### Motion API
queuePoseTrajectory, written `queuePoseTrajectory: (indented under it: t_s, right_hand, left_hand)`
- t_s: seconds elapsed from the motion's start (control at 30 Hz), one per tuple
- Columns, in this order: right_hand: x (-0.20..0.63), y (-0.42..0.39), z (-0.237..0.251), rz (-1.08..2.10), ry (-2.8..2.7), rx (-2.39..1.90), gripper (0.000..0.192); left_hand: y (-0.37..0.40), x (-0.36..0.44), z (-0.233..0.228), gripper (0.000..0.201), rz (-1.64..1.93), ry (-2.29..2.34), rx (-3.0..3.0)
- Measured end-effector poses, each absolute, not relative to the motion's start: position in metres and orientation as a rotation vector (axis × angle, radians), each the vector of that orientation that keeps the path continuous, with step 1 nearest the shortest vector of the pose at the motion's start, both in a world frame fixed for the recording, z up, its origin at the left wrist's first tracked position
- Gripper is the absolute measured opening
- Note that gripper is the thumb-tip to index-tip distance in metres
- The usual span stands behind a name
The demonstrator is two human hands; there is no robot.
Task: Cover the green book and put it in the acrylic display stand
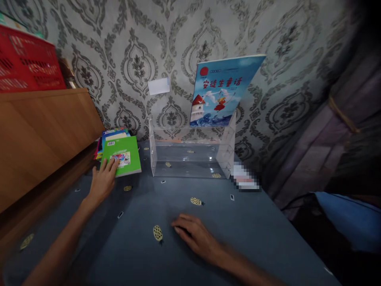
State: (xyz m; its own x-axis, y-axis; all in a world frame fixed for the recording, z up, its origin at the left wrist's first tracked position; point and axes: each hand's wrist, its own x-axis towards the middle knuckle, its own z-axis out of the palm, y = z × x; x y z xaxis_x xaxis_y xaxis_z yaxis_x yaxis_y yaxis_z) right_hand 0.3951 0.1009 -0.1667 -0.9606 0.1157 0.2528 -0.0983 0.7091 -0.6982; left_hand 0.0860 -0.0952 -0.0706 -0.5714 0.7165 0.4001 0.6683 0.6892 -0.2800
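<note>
My left hand (103, 182) reaches forward and its fingertips rest on the near edge of a green book (124, 155), the top one of a small stack of books (110, 136) at the left. My right hand (195, 235) lies flat on the blue-grey patterned cloth (184, 214), palm down and holding nothing. A clear acrylic book stand (190, 153) sits against the wall. A blue picture book (218, 92) with a red-roofed tower on its cover stands upright at the right end of the stand.
A wooden cabinet (38, 131) rises at the left with a red crate (28, 61) on top. Patterned wallpaper backs the surface, with a white card (158, 85) stuck on it. A blurred patch (245, 178) lies right of the stand, and dark curtains (342, 131) hang at the right.
</note>
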Motion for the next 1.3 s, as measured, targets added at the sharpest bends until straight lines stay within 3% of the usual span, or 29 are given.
queuePoseTrajectory:
  t_s: [0.17,0.33,0.5,0.77,1.13,1.3]
  right_hand:
    - [0.395,0.100,-0.163,1.109,-2.638,-0.018,0.028]
    - [0.395,0.102,-0.165,1.135,-2.652,-0.010,0.028]
    - [0.395,0.101,-0.164,1.112,-2.624,-0.002,0.027]
    - [0.395,0.101,-0.166,1.092,-2.661,-0.006,0.027]
    - [0.394,0.102,-0.158,1.057,-2.700,0.024,0.026]
    - [0.393,0.103,-0.155,1.102,-2.697,0.059,0.026]
  left_hand:
    - [-0.119,0.123,-0.110,0.081,0.217,-2.427,-1.083]
    - [-0.164,0.142,-0.134,0.073,0.325,-2.659,-1.478]
    - [-0.172,0.119,-0.109,0.062,-0.075,-2.674,-1.901]
    - [-0.059,0.041,-0.067,0.060,-0.077,-2.400,-0.961]
    - [-0.041,0.004,-0.078,0.058,-0.033,-2.308,-1.017]
    - [-0.053,0.015,-0.117,0.060,-0.188,-2.368,-1.151]
